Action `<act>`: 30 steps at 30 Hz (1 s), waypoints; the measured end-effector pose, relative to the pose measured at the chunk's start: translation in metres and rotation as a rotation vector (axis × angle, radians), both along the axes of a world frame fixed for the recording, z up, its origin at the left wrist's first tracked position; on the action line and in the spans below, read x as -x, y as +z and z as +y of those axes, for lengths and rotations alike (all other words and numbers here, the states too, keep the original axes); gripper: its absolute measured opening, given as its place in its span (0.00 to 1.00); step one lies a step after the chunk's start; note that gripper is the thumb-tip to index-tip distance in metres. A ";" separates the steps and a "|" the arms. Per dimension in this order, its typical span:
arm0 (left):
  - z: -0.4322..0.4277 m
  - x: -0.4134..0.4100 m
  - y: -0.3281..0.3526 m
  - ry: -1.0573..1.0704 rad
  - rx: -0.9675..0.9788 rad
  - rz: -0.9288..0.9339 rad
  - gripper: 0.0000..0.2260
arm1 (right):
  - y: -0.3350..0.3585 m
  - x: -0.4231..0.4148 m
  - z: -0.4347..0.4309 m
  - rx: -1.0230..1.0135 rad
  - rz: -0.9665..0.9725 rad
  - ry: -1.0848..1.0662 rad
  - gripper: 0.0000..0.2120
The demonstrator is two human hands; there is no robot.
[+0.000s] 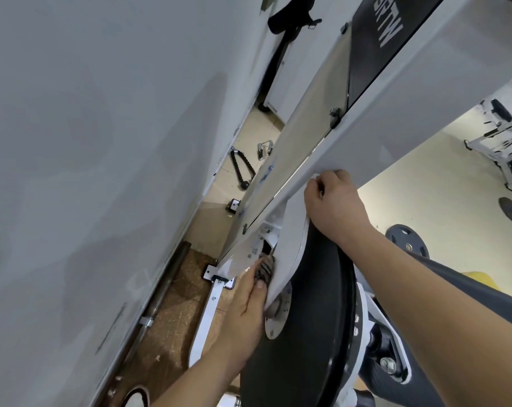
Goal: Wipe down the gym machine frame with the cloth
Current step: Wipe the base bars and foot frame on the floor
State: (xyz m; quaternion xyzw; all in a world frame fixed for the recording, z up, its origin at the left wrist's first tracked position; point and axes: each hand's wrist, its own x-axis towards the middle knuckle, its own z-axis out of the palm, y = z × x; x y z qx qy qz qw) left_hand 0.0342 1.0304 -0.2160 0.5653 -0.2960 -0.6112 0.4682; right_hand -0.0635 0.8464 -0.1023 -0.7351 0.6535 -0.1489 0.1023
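The white gym machine frame (351, 133) runs diagonally from the upper right down to the lower middle. My left hand (246, 306) holds a striped brown cloth (265, 268) against the frame's lower white plate, with the thumb over the cloth. My right hand (334, 204) grips the edge of the white frame higher up, fingers curled round it. A large black round disc (301, 318) of the machine sits under both arms.
A grey wall (102, 142) stands close on the left. A dark bar (166, 286) lies along its foot. Rope and metal cable handles (243, 168) lie on the tiled floor beyond. Weight plates (407, 242) and another white machine (501, 136) are at right.
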 end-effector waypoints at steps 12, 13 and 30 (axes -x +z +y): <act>-0.020 0.001 0.024 -0.032 0.057 -0.041 0.17 | 0.007 0.000 0.002 0.067 0.022 -0.024 0.17; -0.023 -0.004 0.016 -0.031 0.007 -0.013 0.16 | 0.008 -0.001 0.001 0.079 0.026 -0.033 0.17; -0.115 -0.008 0.060 -0.128 0.285 -0.049 0.21 | 0.011 0.002 -0.001 0.109 -0.174 -0.129 0.08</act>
